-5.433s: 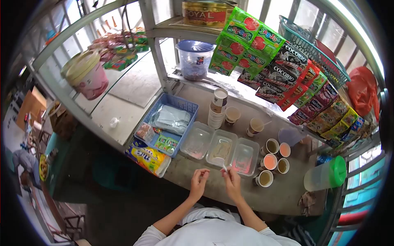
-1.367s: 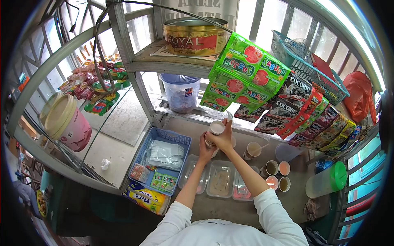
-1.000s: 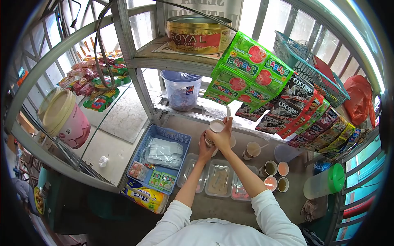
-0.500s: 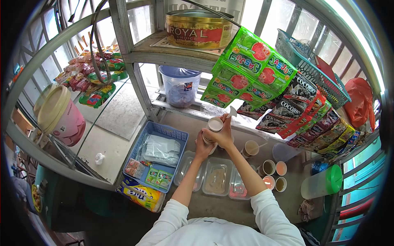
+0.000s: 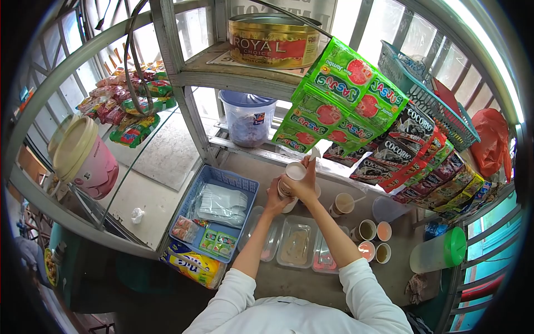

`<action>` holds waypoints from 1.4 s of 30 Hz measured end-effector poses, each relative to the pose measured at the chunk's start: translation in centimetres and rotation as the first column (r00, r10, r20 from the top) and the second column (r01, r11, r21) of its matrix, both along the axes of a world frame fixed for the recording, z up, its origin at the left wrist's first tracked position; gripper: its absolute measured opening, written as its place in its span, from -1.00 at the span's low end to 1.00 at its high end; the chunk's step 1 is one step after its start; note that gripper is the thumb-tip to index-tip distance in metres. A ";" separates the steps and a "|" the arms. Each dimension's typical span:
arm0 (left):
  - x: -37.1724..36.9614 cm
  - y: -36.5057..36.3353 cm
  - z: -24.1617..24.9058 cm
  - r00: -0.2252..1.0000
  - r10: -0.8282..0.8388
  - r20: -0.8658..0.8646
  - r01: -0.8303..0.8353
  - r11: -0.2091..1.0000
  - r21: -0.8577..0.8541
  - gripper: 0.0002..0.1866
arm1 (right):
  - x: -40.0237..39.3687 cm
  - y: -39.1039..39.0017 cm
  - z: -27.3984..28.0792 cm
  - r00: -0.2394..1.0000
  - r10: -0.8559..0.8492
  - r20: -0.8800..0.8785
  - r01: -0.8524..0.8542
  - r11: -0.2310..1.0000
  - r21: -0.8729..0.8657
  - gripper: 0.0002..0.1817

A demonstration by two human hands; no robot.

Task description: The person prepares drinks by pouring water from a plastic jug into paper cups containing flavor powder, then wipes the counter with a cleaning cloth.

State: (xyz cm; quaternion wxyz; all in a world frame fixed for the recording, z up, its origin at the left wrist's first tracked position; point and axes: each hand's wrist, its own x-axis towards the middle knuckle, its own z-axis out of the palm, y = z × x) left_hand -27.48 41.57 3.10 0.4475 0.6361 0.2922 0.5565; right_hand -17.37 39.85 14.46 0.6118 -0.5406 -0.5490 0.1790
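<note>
My left hand (image 5: 274, 201) is closed around a paper cup (image 5: 285, 190), mostly covered by fingers. Just above it, my right hand (image 5: 303, 188) is closed around a white paper cup (image 5: 296, 171), its round end facing up towards me. A flat white piece (image 5: 315, 153), possibly a spoon end, sticks up at the right fingertips. The two hands touch, so where one cup meets the other is hidden. More white cups partly show beneath them. To the right stands a paper cup (image 5: 344, 204) with a stick-like handle in it, near several cups of drink (image 5: 365, 229).
Clear plastic containers (image 5: 295, 240) sit below my forearms. On the left is a blue basket (image 5: 251, 192) with packaged spoons and sachets. Drink sachets (image 5: 356, 92) hang at upper right. A lidded bucket (image 5: 248, 119) stands behind, and a green-lidded jug (image 5: 439, 253) at right.
The view has shifted slightly, so everything sits a little further right and lower. Both hands keep their hold on the cups, with hardly any movement.
</note>
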 end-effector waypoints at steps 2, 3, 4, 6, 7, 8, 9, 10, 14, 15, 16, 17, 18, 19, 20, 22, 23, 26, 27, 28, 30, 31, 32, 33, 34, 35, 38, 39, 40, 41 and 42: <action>-0.1 0.0 0.2 1.000 -0.005 -0.003 0.005 1.000 0.010 -0.14 | -0.9 0.0 -0.5 0.992 -0.130 -0.009 0.130 0.991 0.018 -0.15; -0.2 -0.1 0.2 1.000 -0.008 -0.011 0.008 1.000 0.016 -0.13 | -0.8 0.1 -0.8 0.992 -0.128 0.005 0.128 0.992 -0.001 -0.09; -0.3 -0.1 0.2 1.000 -0.010 -0.019 0.011 1.000 0.021 -0.13 | -0.6 0.1 -1.1 0.992 -0.127 0.018 0.127 0.992 -0.019 -0.04; -0.2 -0.2 0.2 1.000 0.009 -0.028 -0.008 0.999 0.037 -0.12 | -0.4 0.1 -1.3 0.995 -0.099 0.002 0.099 0.995 -0.021 -0.01; -0.1 -0.2 0.1 0.999 0.018 -0.029 -0.017 0.999 0.046 -0.12 | -0.3 0.1 -1.3 0.997 -0.074 -0.028 0.074 0.997 -0.003 -0.03; 0.0 -0.2 0.1 0.999 0.013 -0.030 -0.012 0.999 0.043 -0.11 | -0.1 0.1 -1.3 0.997 -0.049 -0.057 0.050 0.999 0.016 -0.05; 0.0 -0.4 0.1 0.999 0.008 -0.031 -0.007 0.999 0.038 -0.11 | 0.0 0.1 -1.4 0.998 -0.036 -0.053 0.037 0.999 0.016 -0.07; -0.1 -0.5 0.1 0.999 0.002 -0.034 -0.001 0.999 0.032 -0.11 | 0.1 0.1 -1.6 0.998 -0.023 -0.050 0.024 1.000 0.016 -0.08; -0.2 -0.6 -0.4 0.996 -0.005 -0.092 0.007 1.000 0.018 -0.09 | 1.0 0.2 -1.5 0.998 0.047 0.028 -0.047 0.999 -0.011 -0.13; -0.4 -0.5 -0.4 0.993 -0.018 -0.113 0.019 1.000 0.001 -0.08 | 1.2 0.1 -1.3 0.996 0.091 0.024 -0.090 0.996 -0.014 -0.17; -0.4 -0.4 -0.4 0.991 -0.032 -0.134 0.030 0.999 -0.016 -0.07 | 1.5 0.0 -1.1 0.991 0.134 0.021 -0.133 0.991 -0.017 -0.21; -0.4 -0.4 -0.4 0.990 -0.013 -0.140 0.014 1.000 0.006 -0.07 | 1.6 0.0 -0.8 0.984 0.176 0.018 -0.176 0.984 -0.019 -0.24; -0.4 -0.6 -0.1 0.989 0.004 -0.146 0.000 1.000 0.027 -0.06 | 1.4 -0.1 -0.4 0.989 0.143 0.041 -0.143 0.990 -0.013 -0.26; -0.4 -0.9 0.2 0.988 0.020 -0.152 -0.013 0.999 0.045 -0.05 | 1.1 -0.2 0.1 0.992 0.109 0.063 -0.108 0.994 -0.010 -0.28; -0.4 -0.9 0.2 0.988 0.007 -0.155 -0.002 0.999 0.033 -0.06 | 1.0 -0.4 0.3 0.994 0.074 0.085 -0.074 0.997 -0.007 -0.31; -0.4 -0.8 0.1 0.987 -0.013 -0.162 0.015 1.000 0.015 -0.06 | 1.3 -0.3 -0.7 0.993 0.074 0.094 -0.074 0.997 -0.003 -0.29; -0.5 -0.9 0.1 0.983 0.018 -0.185 -0.014 1.000 0.024 -0.07 | 1.5 -0.1 -1.1 0.992 0.075 0.099 -0.076 0.997 0.002 -0.28; -0.6 -1.6 0.6 0.982 0.043 -0.186 -0.041 0.999 0.010 -0.07 | 0.9 -1.9 1.6 0.956 0.069 0.285 -0.038 0.993 -0.112 -0.25; -0.5 -1.6 0.7 0.990 0.011 -0.142 -0.015 1.000 -0.022 -0.07 | 1.1 -2.1 1.6 0.954 0.097 0.284 -0.072 0.993 -0.095 -0.24; -0.5 -1.5 0.9 0.995 -0.019 -0.098 0.014 0.999 -0.051 -0.07 | 1.3 -2.0 1.7 0.951 0.124 0.282 -0.107 0.991 -0.075 -0.23; -0.5 -1.9 1.5 0.985 0.064 -0.158 -0.061 0.998 0.022 -0.04 | 1.6 -2.0 1.8 0.930 0.109 0.350 -0.114 0.993 -0.006 -0.22; -0.4 -2.1 2.0 0.977 0.104 -0.185 -0.095 0.994 0.058 -0.02 | 1.7 -2.1 1.9 0.908 0.065 0.415 -0.089 0.995 0.041 -0.22; -0.3 -2.2 2.1 0.979 0.100 -0.176 -0.097 0.995 0.029 -0.02 | 1.9 -2.4 1.8 0.880 0.018 0.475 -0.067 0.994 0.086 -0.23; -0.3 -2.4 2.0 0.980 0.095 -0.172 -0.097 0.995 -0.003 -0.01 | 2.0 -2.9 2.0 0.869 -0.021 0.495 -0.018 0.997 0.073 -0.23; -0.3 -2.5 2.0 0.981 0.088 -0.171 -0.095 0.995 -0.034 0.00 | 2.1 -3.6 2.3 0.856 -0.060 0.513 0.034 0.998 0.061 -0.24; -0.3 -2.6 2.0 0.980 0.108 -0.168 -0.111 0.994 -0.013 0.01 | 2.4 -4.3 2.7 0.841 -0.101 0.531 0.087 0.995 0.051 -0.24; -0.2 -2.7 2.0 0.971 0.146 -0.190 -0.143 0.989 0.028 0.03 | 4.2 -8.3 5.0 0.867 0.032 0.498 0.070 0.981 -0.184 -0.32; -0.3 -2.7 2.1 0.965 0.151 -0.216 -0.148 0.989 0.027 0.03 | 5.3 -9.6 4.5 0.863 0.025 0.505 0.071 0.983 -0.169 -0.43; -0.4 -2.6 2.0 0.958 0.156 -0.240 -0.154 0.988 0.025 0.04 | 6.3 -11.2 4.4 0.883 0.049 0.467 0.060 0.974 -0.216 -0.49; -0.4 -2.5 1.9 0.976 0.110 -0.187 -0.107 0.994 0.025 0.07 | 7.0 -13.2 4.6 0.901 0.074 0.428 0.045 0.964 -0.261 -0.54; -0.5 -2.7 1.9 0.969 0.107 -0.223 -0.104 0.994 0.024 0.07 | 7.6 -15.0 4.9 0.916 0.099 0.388 0.025 0.953 -0.302 -0.59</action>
